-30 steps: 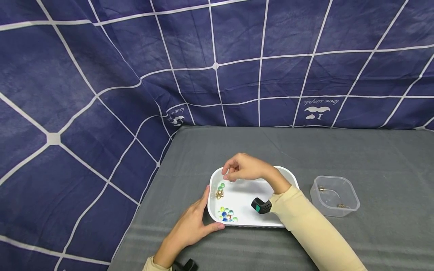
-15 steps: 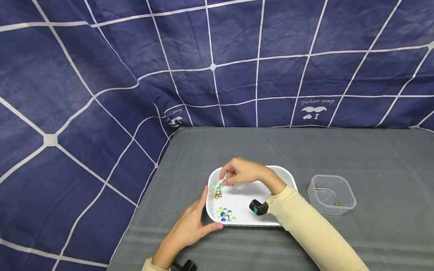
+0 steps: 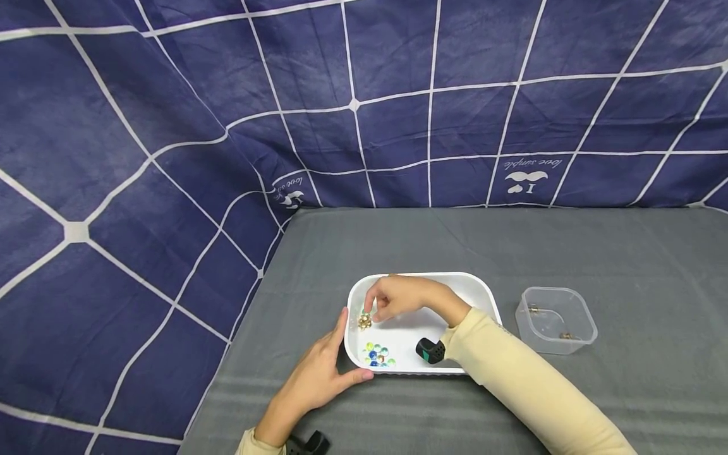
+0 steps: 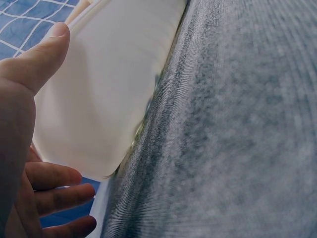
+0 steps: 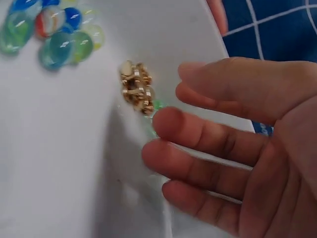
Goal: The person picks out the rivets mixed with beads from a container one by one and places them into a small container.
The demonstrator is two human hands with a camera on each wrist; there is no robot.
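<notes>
A white tray [image 3: 405, 346] lies on the grey cloth. My left hand [image 3: 315, 373] braces its near left corner, index finger along the left side and thumb at the front wall; in the left wrist view the thumb [image 4: 52, 47] touches the outer wall. Inside the tray, my right hand [image 3: 400, 296] hovers at the far left with its fingers loosely bent. Just beyond its fingertips lies a cluster of small gold metal pieces [image 5: 136, 87], apart from the fingers. Green marbles [image 5: 157, 105] beside it are mostly hidden. Several coloured glass marbles [image 3: 377, 356] sit in the near left corner.
A clear plastic box [image 3: 554, 346] stands right of the tray, with small gold pieces [image 3: 565, 336] and a pale curved line in it. A dark blue curtain [image 3: 398, 139] with white lines hangs behind and at the left.
My right hand has come down and nearer within the tray, toward the gold pieces, covering most of the green marbles. My left hand has stayed at the corner.
</notes>
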